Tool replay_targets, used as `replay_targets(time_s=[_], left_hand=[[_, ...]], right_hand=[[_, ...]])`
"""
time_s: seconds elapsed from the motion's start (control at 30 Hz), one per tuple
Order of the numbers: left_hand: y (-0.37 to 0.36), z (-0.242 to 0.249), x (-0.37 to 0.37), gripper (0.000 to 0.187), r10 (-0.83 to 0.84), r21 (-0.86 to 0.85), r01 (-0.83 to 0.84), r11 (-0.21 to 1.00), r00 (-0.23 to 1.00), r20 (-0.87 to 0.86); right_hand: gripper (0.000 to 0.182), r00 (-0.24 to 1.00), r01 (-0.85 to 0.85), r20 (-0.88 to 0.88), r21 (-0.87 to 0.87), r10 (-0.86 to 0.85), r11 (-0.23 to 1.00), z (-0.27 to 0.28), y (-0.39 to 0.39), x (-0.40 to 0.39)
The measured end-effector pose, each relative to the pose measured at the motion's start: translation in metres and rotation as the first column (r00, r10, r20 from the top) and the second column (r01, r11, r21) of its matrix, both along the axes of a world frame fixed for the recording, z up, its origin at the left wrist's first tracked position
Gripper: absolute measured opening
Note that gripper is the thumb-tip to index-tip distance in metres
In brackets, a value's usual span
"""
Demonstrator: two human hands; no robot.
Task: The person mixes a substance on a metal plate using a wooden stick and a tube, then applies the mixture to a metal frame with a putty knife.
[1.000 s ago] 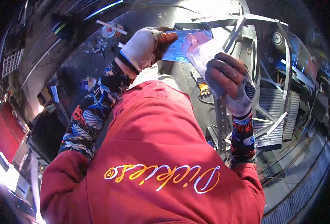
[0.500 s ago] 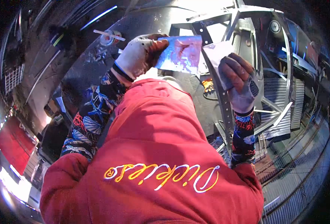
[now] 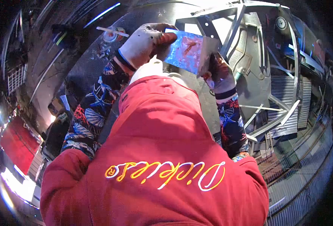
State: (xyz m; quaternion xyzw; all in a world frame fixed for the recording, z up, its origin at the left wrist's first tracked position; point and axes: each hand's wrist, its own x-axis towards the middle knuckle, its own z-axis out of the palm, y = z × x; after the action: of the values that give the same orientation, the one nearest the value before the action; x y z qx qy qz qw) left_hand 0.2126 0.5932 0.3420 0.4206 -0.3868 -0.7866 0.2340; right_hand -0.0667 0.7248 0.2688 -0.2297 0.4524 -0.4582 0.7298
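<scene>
A shiny flat sheet point(image 3: 187, 51) with a blue, pink-mottled face is stretched between both hands, slightly tilted, above the dark work surface. My left hand point(image 3: 145, 39), in a whitish glove with dark fingertips, pinches its upper left corner. At the right edge, which looks greyer, my right hand point(image 3: 221, 71) closes its gloved fingers on it. Part of that edge is hidden by those fingers. Just behind the sheet stands a welded metal frame point(image 3: 234, 28), with a drilled dark bar point(image 3: 206, 25) close to the sheet's top edge.
A jar point(image 3: 111, 36) with a pale stick across it stands beyond my left hand. To the right, angled metal struts point(image 3: 266, 130) and corrugated sheeting point(image 3: 285, 122) reach out. A dark surface point(image 3: 87, 56) lies left of the hands; something red point(image 3: 19, 137) is farther left.
My right hand has moved left, closer to my left hand, and now grips nearer the coloured face. The sheet tilts more, its right side lower.
</scene>
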Motion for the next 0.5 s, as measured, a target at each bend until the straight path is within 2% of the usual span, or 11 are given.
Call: replay_targets(time_s=[0.1, 0.13, 0.2, 0.27, 0.3, 0.33, 0.37, 0.4, 0.43, 0.47, 0.5], left_hand=[[0.003, 0.009, 0.001, 0.028, 0.105, 0.094, -0.106, 0.99, 0.994, 0.017], [0.002, 0.004, 0.003, 0.028, 0.101, 0.092, -0.102, 0.991, 0.995, 0.014], [0.003, -0.013, 0.013, 0.028, 0.091, 0.105, -0.088, 0.991, 0.996, -0.022], [-0.001, -0.026, 0.015, 0.028, 0.071, -0.006, -0.071, 0.997, 0.996, 0.054], [-0.001, -0.032, 0.015, 0.028, 0.055, -0.101, -0.042, 0.994, 0.99, 0.131], [-0.001, -0.02, 0.014, 0.028, 0.048, -0.13, -0.028, 0.991, 0.987, 0.156], [-0.002, -0.021, 0.014, 0.028, 0.045, -0.127, -0.025, 0.992, 0.986, 0.161], [-0.005, -0.024, 0.013, 0.029, -0.018, -0.15, 0.052, 0.987, 0.976, 0.216], [-0.007, -0.026, 0.01, 0.03, -0.081, -0.171, 0.131, 0.977, 0.959, 0.271], [-0.01, -0.017, 0.005, 0.029, -0.102, -0.117, 0.131, 0.984, 0.969, 0.226], [-0.012, -0.009, 0.001, 0.029, -0.106, -0.118, 0.135, 0.984, 0.969, 0.224]], right_hand=[[0.051, 0.926, -0.085, 0.342, -0.231, 0.163, 0.969, -0.042, 0.006, -0.011], [0.044, 0.924, 0.081, 0.375, -0.017, -0.069, 0.997, -0.038, 0.008, -0.011], [0.043, 0.877, 0.201, 0.403, 0.183, -0.26, 0.962, -0.026, 0.005, -0.023], [0.042, 0.89, 0.246, 0.343, 0.197, -0.302, 0.949, -0.014, -0.001, -0.042], [0.042, 0.922, 0.229, 0.296, 0.102, -0.25, 0.968, -0.016, 0.0, -0.058], [0.04, 0.932, 0.298, 0.185, 0.105, -0.313, 0.949, 0.026, -0.016, -0.043], [0.029, 0.938, 0.262, -0.25, 0.053, -0.241, 0.964, 0.039, -0.032, -0.039], [0.025, 0.852, 0.045, -0.517, -0.097, -0.089, 0.994, 0.074, -0.045, -0.026], [0.02, 0.658, -0.206, -0.753, -0.173, 0.006, 0.963, 0.107, -0.058, -0.012], [0.018, 0.491, -0.43, -0.864, -0.349, -0.108, 0.832, 0.115, -0.071, -0.009], [0.015, 0.332, -0.653, -0.903, -0.428, -0.272, 0.625, 0.121, -0.083, -0.006]])
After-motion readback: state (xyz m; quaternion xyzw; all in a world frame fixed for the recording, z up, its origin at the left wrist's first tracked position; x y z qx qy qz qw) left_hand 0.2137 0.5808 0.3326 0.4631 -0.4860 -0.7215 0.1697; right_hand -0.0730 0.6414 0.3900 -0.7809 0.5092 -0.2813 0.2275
